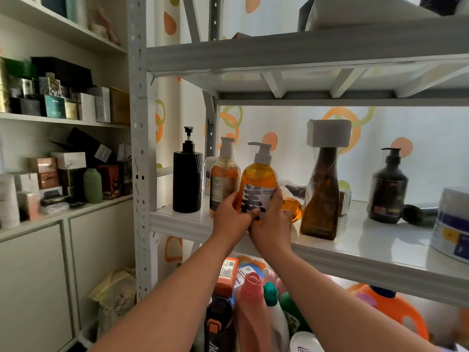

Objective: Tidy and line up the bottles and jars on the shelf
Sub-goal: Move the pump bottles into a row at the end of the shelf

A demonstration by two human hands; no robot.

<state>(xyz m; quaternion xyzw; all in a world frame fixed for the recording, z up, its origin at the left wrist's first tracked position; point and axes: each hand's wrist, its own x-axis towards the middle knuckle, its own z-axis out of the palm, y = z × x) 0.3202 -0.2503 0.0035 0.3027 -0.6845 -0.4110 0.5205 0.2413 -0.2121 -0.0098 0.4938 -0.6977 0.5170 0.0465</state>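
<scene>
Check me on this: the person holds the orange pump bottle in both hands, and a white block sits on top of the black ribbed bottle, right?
Not quite. The left hand and the right hand do hold the orange pump bottle, but the white block sits on top of the brown bottle, not the black ribbed bottle. The head view shows it.
</scene>
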